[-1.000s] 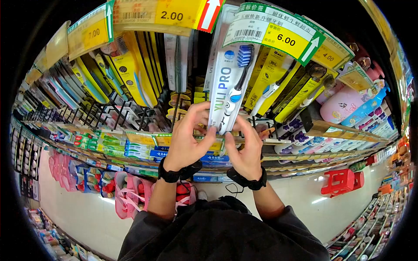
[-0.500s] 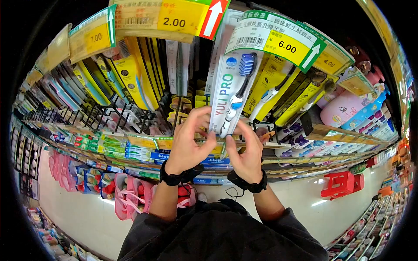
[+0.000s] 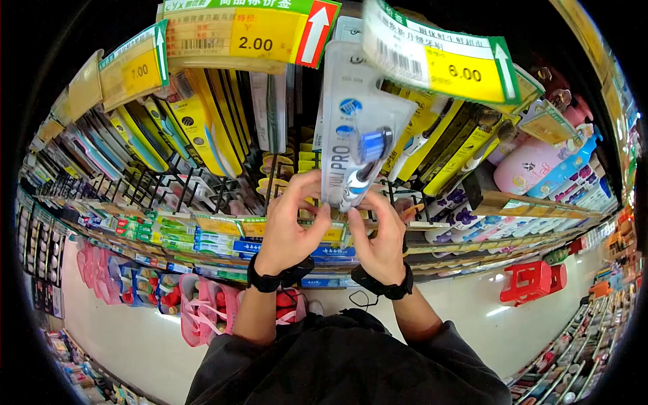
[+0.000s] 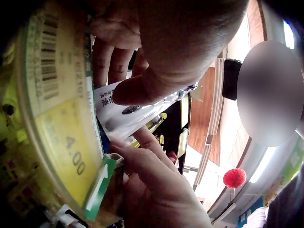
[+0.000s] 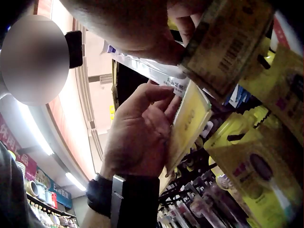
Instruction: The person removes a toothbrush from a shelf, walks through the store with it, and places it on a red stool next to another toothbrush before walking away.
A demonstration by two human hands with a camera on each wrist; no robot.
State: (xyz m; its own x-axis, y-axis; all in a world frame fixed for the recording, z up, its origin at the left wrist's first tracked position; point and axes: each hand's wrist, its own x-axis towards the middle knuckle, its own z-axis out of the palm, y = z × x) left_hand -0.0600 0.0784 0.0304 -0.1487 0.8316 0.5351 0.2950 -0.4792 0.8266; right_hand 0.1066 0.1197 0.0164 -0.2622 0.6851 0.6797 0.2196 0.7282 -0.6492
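Observation:
A boxed toothbrush (image 3: 349, 101) in a clear-fronted white pack marked YULI PRO stands tilted in the middle of the head view, its blue bristles foreshortened. My left hand (image 3: 290, 226) holds its lower left edge, thumb in front and fingers behind. From the other side my right hand (image 3: 381, 239) pinches the lower right corner between thumb and fingers. In the left wrist view the left thumb (image 4: 135, 90) lies across the white pack (image 4: 128, 111). A 6.00 price tag (image 3: 449, 67) overlaps the pack's upper right.
Yellow toothbrush packs (image 3: 206, 128) hang on hooks to the left, below a 2.00 price tag (image 3: 250, 42). Pink bottles (image 3: 523, 165) stand on a wooden shelf at right. Toothpaste boxes line lower shelves (image 3: 182, 233). A red stool (image 3: 526, 283) and pink bags (image 3: 202, 310) are on the floor.
The toothbrush pack has tipped, so its brush looks shorter and its bristles sit lower in view. The 6.00 tag has shifted right and tilted. Both hands stay nearly in place.

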